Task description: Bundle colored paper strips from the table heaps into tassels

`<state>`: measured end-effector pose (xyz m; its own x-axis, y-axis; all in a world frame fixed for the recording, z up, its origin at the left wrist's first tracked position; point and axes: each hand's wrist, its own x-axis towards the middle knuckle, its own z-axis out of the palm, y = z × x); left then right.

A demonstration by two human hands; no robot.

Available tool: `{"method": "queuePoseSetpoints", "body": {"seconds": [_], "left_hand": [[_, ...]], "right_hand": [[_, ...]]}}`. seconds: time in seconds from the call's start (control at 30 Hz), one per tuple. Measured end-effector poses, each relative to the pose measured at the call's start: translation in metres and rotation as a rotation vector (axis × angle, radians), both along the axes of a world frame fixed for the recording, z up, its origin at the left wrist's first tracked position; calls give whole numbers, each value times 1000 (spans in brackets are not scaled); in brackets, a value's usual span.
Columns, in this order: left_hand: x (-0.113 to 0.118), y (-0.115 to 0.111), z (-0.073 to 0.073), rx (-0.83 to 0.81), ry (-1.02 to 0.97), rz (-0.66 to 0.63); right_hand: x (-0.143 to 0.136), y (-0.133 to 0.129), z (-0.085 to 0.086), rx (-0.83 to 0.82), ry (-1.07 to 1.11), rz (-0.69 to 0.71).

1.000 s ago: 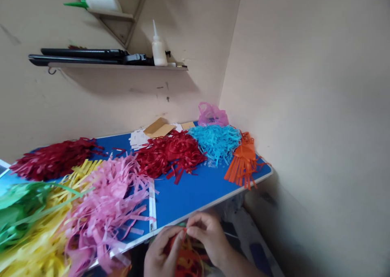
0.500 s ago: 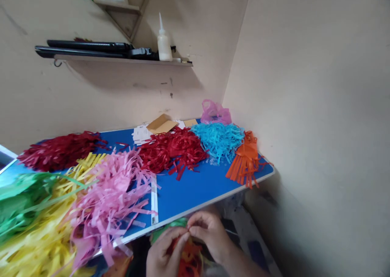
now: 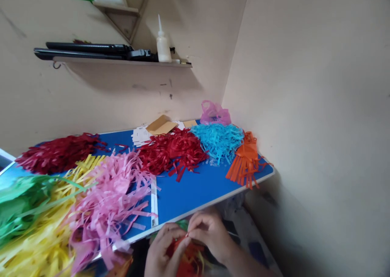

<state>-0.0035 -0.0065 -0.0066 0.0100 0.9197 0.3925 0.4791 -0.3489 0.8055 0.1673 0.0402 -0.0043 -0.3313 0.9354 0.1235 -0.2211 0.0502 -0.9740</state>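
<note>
Below the table's front edge, my left hand and my right hand meet at their fingertips. Both pinch a small piece of red-orange strip between them. Under and between the hands hangs a bunch of orange and red strips, partly hidden by the left hand. A bit of green material shows just behind the fingers.
The blue table carries dark red, green, yellow, pink, red, light blue and orange strips. A shelf with a bottle is on the wall.
The fingertips have shifted slightly, and a bit of red-orange strip now shows between them. The left hand has moved up a little. The view has tilted very slightly.
</note>
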Motion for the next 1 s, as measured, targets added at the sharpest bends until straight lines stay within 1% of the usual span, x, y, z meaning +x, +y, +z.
{"method": "queuePoseSetpoints", "body": {"seconds": [0.07, 0.13, 0.2, 0.23, 0.3, 0.4, 0.57, 0.73, 0.83, 0.93, 1.0], "left_hand": [[-1, 0, 1, -16, 28, -25], [-2, 0, -1, 29, 94, 22], [-1, -1, -3, 154, 183, 90], [0, -2, -3, 226, 229, 104], [2, -2, -3, 337, 301, 81], [4, -2, -1, 406, 341, 47], [4, -4, -4, 369, 345, 42], [5, -5, -13, 305, 382, 45], [10, -3, -20, 250, 415, 77], [13, -4, -23, 185, 417, 91], [10, -9, -24, 131, 391, 80]], "right_hand": [[2, 1, 0, -65, 32, 30], [2, 0, 0, -87, 8, 13], [2, -2, -2, -49, -70, -28], [1, -3, -2, -17, -106, -53], [-1, -5, -2, 53, -153, -103], [-1, -8, -1, 102, -170, -135], [1, -12, -5, 111, -174, -146], [4, -14, -10, 153, -207, -171], [1, -18, -8, 204, -281, -193], [2, -20, -3, 265, -348, -164], [11, -18, -5, 257, -355, -132]]}}
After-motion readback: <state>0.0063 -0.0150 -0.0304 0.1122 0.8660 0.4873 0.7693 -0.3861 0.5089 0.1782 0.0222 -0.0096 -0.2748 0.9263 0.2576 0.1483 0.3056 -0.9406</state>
